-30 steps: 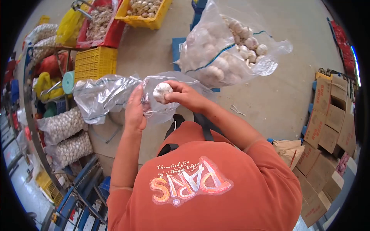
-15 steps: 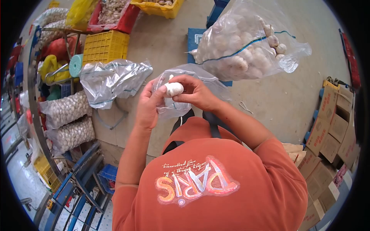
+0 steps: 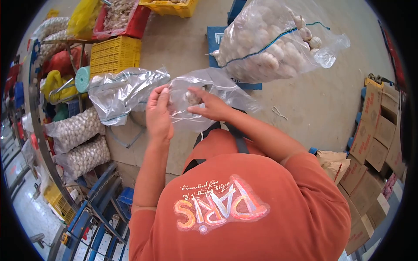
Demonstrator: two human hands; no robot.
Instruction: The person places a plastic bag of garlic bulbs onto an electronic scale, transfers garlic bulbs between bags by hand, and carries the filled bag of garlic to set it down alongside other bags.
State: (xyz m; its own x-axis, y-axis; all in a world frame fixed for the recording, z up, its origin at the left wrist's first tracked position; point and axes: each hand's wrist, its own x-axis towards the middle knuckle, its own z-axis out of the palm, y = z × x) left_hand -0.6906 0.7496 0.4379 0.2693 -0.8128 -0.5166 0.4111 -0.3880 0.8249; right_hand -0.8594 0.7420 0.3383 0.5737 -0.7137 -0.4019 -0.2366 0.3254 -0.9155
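Note:
A clear plastic bag (image 3: 217,85) hangs open in front of my body. At its left rim my left hand (image 3: 159,114) has thumb and fingers closed, apparently on the plastic edge. My right hand (image 3: 214,107) is over the bag's mouth with thumb and fingers apart. Just beyond those fingertips is a white garlic bulb (image 3: 192,97), lower and smaller-looking than the hand, apparently loose inside the bag. Whether the fingers still graze it is hard to see. Past the bag, a large clear sack of garlic bulbs (image 3: 265,48) rests on a blue stand (image 3: 215,39).
Crumpled clear plastic bags (image 3: 126,89) lie to the left, beside a yellow crate (image 3: 115,55) and a red crate (image 3: 101,21). Net sacks of garlic (image 3: 82,154) are stacked on a rack at left. Cardboard boxes (image 3: 365,126) stand at right.
Both hands held the garlic bulb up above the bag earlier. Now my right fingers have spread and the bulb has dropped away from them into the bag. My left hand has shifted slightly left.

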